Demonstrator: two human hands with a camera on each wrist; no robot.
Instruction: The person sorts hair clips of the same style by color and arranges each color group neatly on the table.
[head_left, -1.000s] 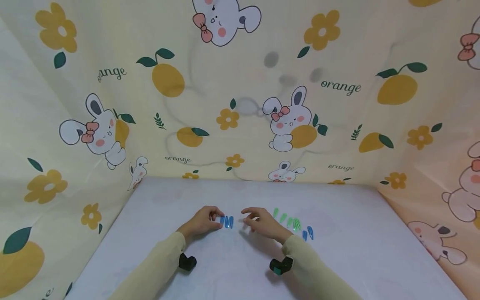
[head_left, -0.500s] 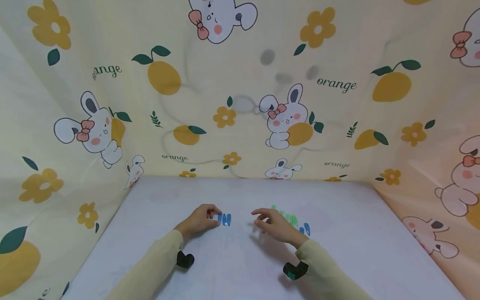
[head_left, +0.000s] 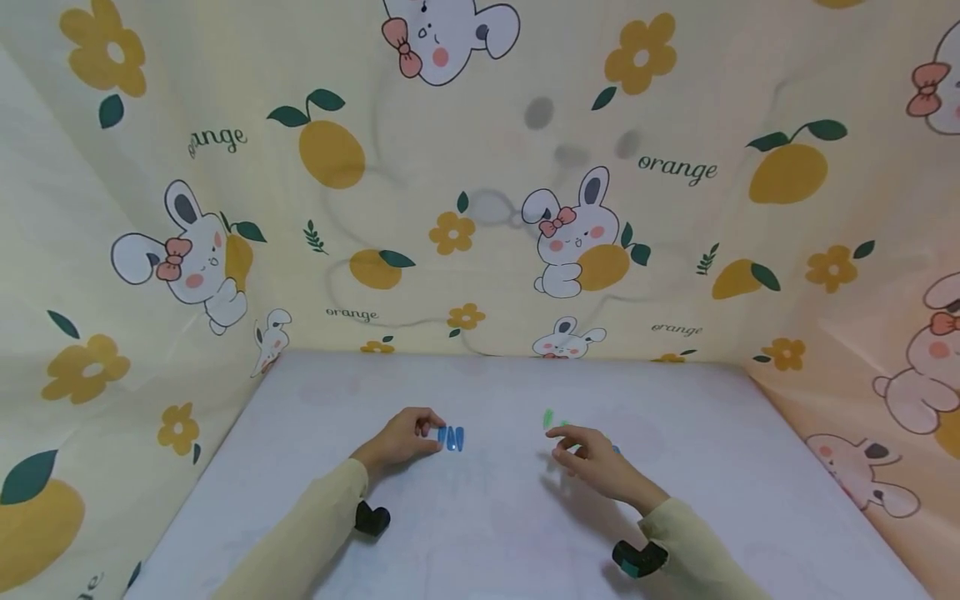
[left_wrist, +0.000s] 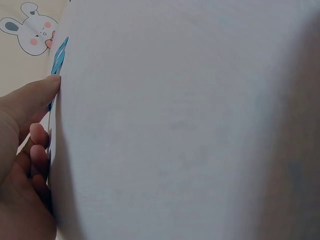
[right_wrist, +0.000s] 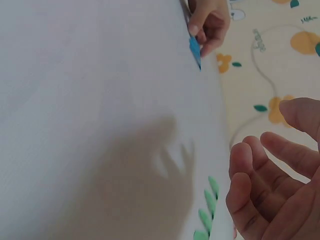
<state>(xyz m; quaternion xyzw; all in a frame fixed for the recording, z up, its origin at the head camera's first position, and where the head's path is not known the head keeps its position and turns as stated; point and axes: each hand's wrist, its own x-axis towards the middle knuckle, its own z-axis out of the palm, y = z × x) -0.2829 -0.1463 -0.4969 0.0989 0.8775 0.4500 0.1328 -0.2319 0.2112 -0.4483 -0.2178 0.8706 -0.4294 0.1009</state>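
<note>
In the head view, a short row of slim blue snap hair clips (head_left: 452, 439) lies on the white table. My left hand (head_left: 401, 437) pinches the leftmost one by its two ends, between thumb and forefinger. From the left wrist, the blue clips (left_wrist: 59, 57) show just past my thumb, partly covered. My right hand (head_left: 600, 462) hovers over the table farther right, fingers loosely bent and holding nothing. It hides most of a group of green hair clips (head_left: 548, 418); several green clips (right_wrist: 210, 202) show in a line in the right wrist view.
A bit of another blue clip (head_left: 617, 450) peeks out behind my right hand. The white tabletop (head_left: 480, 533) meets a cream curtain (head_left: 420, 208) printed with rabbits and oranges at its back and sides.
My right hand has moved right, away from the blue row, and now covers most of the green clips and the blue ones beside them. My left hand stays at the blue row.
</note>
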